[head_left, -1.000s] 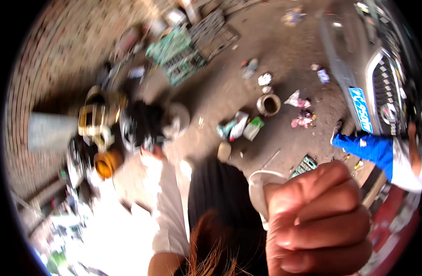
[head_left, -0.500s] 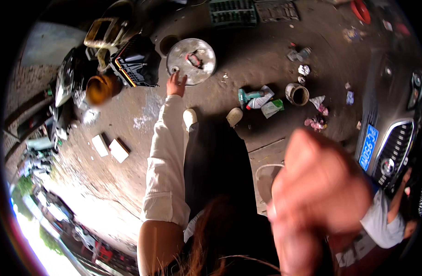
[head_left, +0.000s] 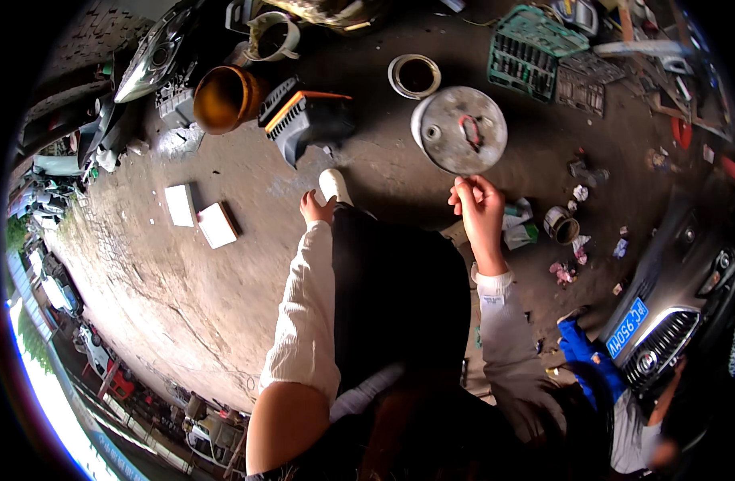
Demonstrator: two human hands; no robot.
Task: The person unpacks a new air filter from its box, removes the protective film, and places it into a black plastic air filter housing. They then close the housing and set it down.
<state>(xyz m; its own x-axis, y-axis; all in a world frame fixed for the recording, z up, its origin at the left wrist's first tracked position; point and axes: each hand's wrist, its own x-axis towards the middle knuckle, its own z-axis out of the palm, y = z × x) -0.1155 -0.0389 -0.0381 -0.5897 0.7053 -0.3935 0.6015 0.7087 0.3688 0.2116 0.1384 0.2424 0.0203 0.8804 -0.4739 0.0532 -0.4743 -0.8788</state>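
Note:
My left hand hangs open over the floor, fingers apart and holding nothing, beside my pale shoe. My right hand is raised just on the near side of a round metal drum with a dull grey top and a red handle. Its fingers are curled in and pressed together, and nothing shows in them. A gap between that hand and the drum is hard to judge. Beyond the drum stands an open tin with dark contents. Partly behind my right hand lies a green and white packet.
Left of the drum are a black plastic housing with an orange edge and an orange-brown bucket. A green socket case lies open beyond. Two white boxes rest at left. At right, a person in blue trousers is beside a dark car.
My left hand has come away from the drum's top. My right hand has dropped from close to the camera to near the drum. The view has shifted, so the drum appears farther right.

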